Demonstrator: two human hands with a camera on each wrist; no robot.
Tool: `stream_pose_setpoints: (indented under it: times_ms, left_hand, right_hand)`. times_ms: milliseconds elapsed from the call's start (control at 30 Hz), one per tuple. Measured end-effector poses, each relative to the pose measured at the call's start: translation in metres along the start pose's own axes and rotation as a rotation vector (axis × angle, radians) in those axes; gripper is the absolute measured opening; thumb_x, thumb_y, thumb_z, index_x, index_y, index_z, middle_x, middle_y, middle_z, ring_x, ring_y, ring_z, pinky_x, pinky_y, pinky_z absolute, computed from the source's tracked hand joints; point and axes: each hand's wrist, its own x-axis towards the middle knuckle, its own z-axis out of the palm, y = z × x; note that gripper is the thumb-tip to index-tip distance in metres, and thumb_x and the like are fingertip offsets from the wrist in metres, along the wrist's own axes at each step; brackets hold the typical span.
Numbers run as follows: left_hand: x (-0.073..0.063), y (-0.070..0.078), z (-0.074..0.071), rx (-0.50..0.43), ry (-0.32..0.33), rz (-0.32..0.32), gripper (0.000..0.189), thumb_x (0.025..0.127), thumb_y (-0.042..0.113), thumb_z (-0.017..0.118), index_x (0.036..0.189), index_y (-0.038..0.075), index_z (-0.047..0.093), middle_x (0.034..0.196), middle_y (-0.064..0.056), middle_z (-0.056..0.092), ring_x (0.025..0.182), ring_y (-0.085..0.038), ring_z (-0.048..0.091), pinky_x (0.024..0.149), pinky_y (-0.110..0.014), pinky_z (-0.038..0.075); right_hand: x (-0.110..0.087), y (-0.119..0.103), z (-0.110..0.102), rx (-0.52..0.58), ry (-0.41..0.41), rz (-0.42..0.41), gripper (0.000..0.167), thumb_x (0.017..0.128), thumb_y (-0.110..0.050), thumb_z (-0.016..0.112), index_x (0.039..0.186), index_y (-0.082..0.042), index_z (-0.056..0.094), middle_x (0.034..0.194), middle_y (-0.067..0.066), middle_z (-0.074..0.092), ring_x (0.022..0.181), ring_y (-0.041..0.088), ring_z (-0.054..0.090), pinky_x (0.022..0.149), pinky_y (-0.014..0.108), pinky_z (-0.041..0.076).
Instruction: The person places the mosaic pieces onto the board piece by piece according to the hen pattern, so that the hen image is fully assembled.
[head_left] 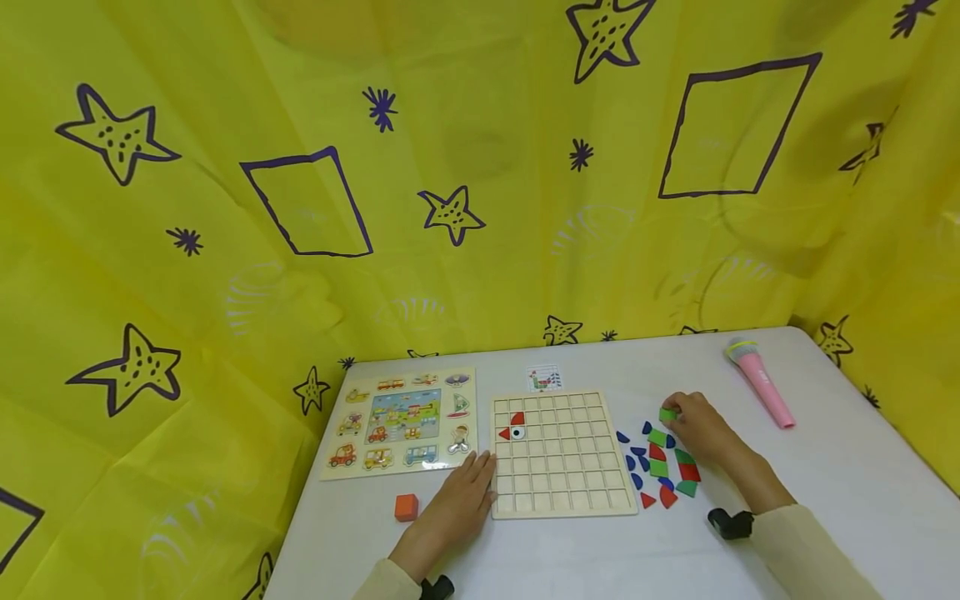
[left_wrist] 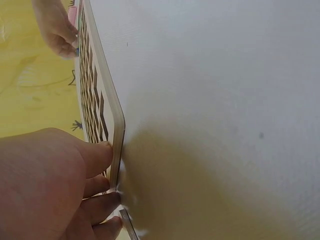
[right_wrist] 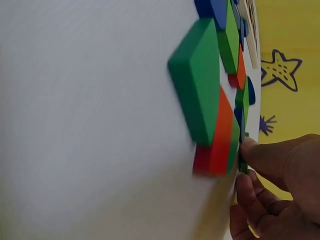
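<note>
My right hand pinches a green block between thumb and fingertips, above the far side of a cluster of loose coloured pieces. In the right wrist view the right hand partly hides that block. My left hand lies along the near left edge of a wooden grid board, fingers fairly straight. The left wrist view shows the left hand's thumb touching the board's rim. On the board sit a red quarter-round piece, a red triangle and a white square with a black dot.
Blue half-rounds, a red triangle and other pieces lie right of the board. A pattern card is behind it. A picture puzzle and an orange cube stand left. A pink microphone lies far right.
</note>
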Motion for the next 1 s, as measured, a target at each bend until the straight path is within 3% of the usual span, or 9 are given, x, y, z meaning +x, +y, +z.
stream_pose_setpoints:
  times_ms: [533, 767, 1000]
  left_hand:
    - [-0.002, 0.002, 0.000, -0.013, -0.001, 0.007, 0.059, 0.112, 0.028, 0.052, 0.163, 0.004, 0.037, 0.169, -0.012, 0.039, 0.158, -0.037, 0.032, 0.126, -0.052, 0.034]
    - [-0.001, 0.001, 0.000, -0.027, -0.007, -0.008, 0.059, 0.112, 0.030, 0.051, 0.164, 0.005, 0.036, 0.170, -0.011, 0.038, 0.159, -0.036, 0.030, 0.127, -0.052, 0.032]
    - [0.000, 0.000, 0.000, -0.035, -0.025, -0.034, 0.060, 0.113, 0.031, 0.050, 0.165, 0.008, 0.034, 0.171, -0.009, 0.035, 0.160, -0.034, 0.028, 0.128, -0.051, 0.031]
  right_hand:
    - [0.026, -0.041, 0.026, -0.035, 0.008, -0.042, 0.031, 0.104, -0.009, 0.065, 0.130, 0.007, 0.060, 0.120, 0.025, 0.058, 0.101, 0.032, 0.058, 0.094, 0.056, 0.056]
    - [0.024, -0.078, 0.043, -0.031, 0.017, -0.123, 0.028, 0.103, -0.010, 0.065, 0.126, 0.005, 0.064, 0.123, 0.026, 0.059, 0.103, 0.033, 0.061, 0.094, 0.061, 0.050]
    - [0.023, -0.118, 0.070, 0.003, -0.028, -0.193, 0.024, 0.102, -0.012, 0.069, 0.124, -0.002, 0.067, 0.120, 0.014, 0.061, 0.108, 0.029, 0.062, 0.097, 0.055, 0.051]
